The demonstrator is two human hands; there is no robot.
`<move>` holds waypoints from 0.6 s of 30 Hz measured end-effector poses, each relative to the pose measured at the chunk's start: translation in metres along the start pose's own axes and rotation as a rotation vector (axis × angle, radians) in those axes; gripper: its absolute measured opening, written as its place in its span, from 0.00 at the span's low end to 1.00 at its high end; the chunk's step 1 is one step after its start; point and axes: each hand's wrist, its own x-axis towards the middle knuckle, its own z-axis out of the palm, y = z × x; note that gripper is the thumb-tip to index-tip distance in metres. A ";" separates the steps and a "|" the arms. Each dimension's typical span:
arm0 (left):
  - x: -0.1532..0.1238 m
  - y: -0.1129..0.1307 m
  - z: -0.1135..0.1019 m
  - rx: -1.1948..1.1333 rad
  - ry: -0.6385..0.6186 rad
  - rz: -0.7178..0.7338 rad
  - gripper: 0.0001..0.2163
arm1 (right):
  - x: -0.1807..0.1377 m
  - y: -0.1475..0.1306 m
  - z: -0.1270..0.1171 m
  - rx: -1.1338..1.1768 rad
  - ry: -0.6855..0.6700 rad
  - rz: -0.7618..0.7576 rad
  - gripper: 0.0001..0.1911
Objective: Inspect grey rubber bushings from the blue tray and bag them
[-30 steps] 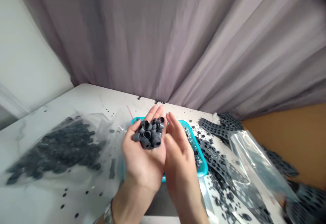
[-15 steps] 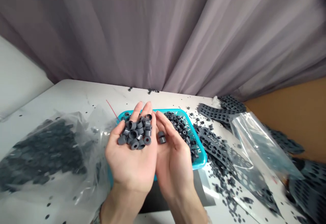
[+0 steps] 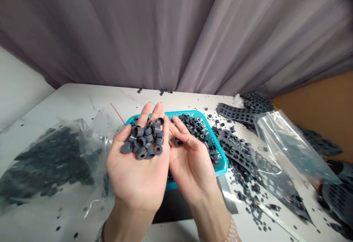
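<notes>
Lying heaped across the upturned left hand (image 3: 138,174): hollow grey pieces (image 3: 148,138).

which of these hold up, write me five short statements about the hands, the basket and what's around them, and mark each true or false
1. The left hand holds a heap of dark grey, hollow plastic cylinders on its upturned palm. True.
2. The right hand is turned palm down. False: its palm is turned up, with the fingers bent.
3. The turquoise, perforated plastic basket has dark grey pieces in it. True.
4. The bulging clear plastic bag of dark pieces lies to the right of the basket. False: it lies to the left.
5. A grey fabric curtain hangs behind the white table. True.
</notes>
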 end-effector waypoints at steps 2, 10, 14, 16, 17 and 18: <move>0.000 0.000 0.000 0.001 -0.012 -0.011 0.21 | 0.001 -0.001 0.000 0.004 0.019 -0.003 0.18; 0.000 0.001 0.000 0.014 0.017 -0.054 0.22 | 0.004 -0.006 -0.001 0.050 0.088 0.031 0.16; 0.000 0.002 0.003 0.021 0.055 -0.047 0.22 | 0.004 -0.009 -0.002 0.038 0.038 0.040 0.17; 0.001 0.002 0.003 0.020 0.054 -0.042 0.22 | 0.004 -0.010 -0.001 0.051 0.037 0.055 0.15; 0.001 0.002 0.003 0.016 0.055 -0.040 0.22 | 0.004 -0.011 -0.001 0.062 0.052 0.062 0.14; 0.001 0.002 0.003 0.011 0.055 -0.038 0.22 | 0.004 -0.011 -0.001 0.070 0.074 0.066 0.13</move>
